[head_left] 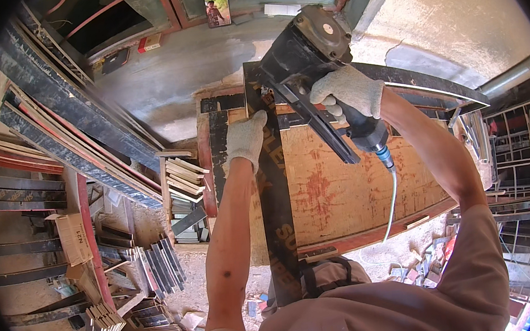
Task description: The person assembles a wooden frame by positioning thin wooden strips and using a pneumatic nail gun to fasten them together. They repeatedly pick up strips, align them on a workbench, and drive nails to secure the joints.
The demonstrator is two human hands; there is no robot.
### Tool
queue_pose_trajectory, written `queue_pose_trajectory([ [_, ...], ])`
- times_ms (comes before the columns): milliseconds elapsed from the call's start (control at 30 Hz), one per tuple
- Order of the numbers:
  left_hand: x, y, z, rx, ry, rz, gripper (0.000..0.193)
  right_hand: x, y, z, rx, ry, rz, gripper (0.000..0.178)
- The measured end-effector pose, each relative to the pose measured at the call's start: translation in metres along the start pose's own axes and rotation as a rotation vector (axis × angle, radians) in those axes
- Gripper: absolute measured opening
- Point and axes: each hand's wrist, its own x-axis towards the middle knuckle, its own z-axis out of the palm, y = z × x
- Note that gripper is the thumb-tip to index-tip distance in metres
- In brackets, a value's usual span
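My right hand [349, 92], in a pale knit glove, is wrapped round the handle of a black pneumatic nail gun [304, 48]. The gun tilts over the far end of a long black-faced plywood strip [277, 209], its nose close to the strip. A thin air hose [393, 200] hangs from the blue fitting at the handle's base. My gloved left hand [247, 139] grips the strip's left edge, fingers partly hidden, a little nearer to me than the nose. Beneath the strip lies a stained wooden workbench top [338, 190], and the strip's near end reaches my body.
Long dark boards [91, 112] lean at the left. Beside the bench stand stacked wood offcuts [186, 180]; a cardboard box [74, 238] sits farther left. A phone [216, 6] stands on the far ledge near a small red box [149, 44]. Metal racking [523, 164] holds strips at right.
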Motion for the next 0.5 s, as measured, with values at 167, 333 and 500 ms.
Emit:
queue_pose_trajectory([
  [167, 0.004, -0.004, 0.002, -0.077, -0.015, 0.005, 0.054, -0.004, -0.013, 0.000, 0.017, -0.028, 0.031, 0.011],
  [333, 0.011, -0.021, 0.004, 0.299, 0.015, 0.186, 0.033, -0.005, -0.016, 0.003, -0.005, -0.031, 0.031, 0.008],
  [500, 0.013, -0.012, 0.007, 0.128, 0.026, 0.065, 0.032, -0.008, -0.020, -0.003, -0.045, -0.048, 0.030, 0.011],
])
